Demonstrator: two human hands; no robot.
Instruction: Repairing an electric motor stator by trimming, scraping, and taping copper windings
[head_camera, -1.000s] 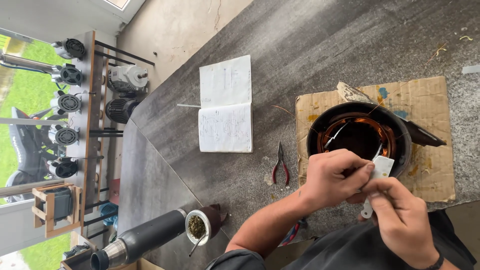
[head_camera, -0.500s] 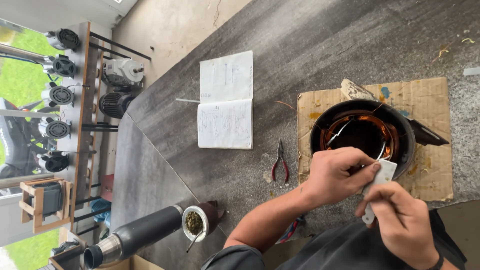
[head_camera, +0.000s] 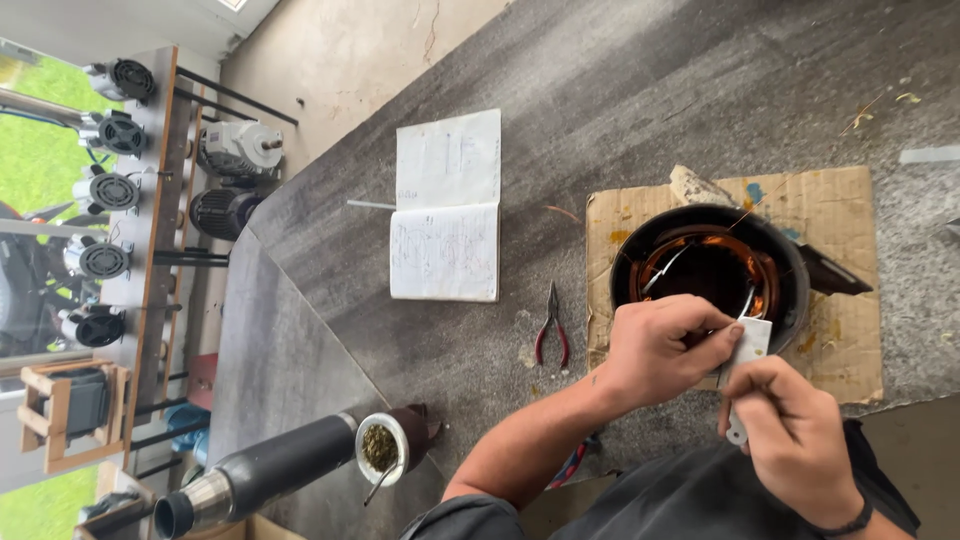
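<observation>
Both hands meet at the near rim of the black stator (head_camera: 790, 260), which sits on cardboard (head_camera: 850, 330). The left hand (head_camera: 665, 350) pinches a white slip (head_camera: 752, 340) between thumb and fingers. Just below it, the right hand (head_camera: 795, 450) is curled closed around a thin tool. Red pliers (head_camera: 552, 335) lie left of the hands, a notebook (head_camera: 447, 205) beyond.

Parts hidden, cut off or too small to read

The left hand (head_camera: 665, 350) covers the near rim of the round black motor housing (head_camera: 800, 270) and part of the small white paper strip (head_camera: 752, 342); the right hand's (head_camera: 795, 440) grip hides the thin tool; the open notebook's (head_camera: 447, 205) writing is too small; the black cylinder flask (head_camera: 255, 475) leaves the bottom edge.
</observation>
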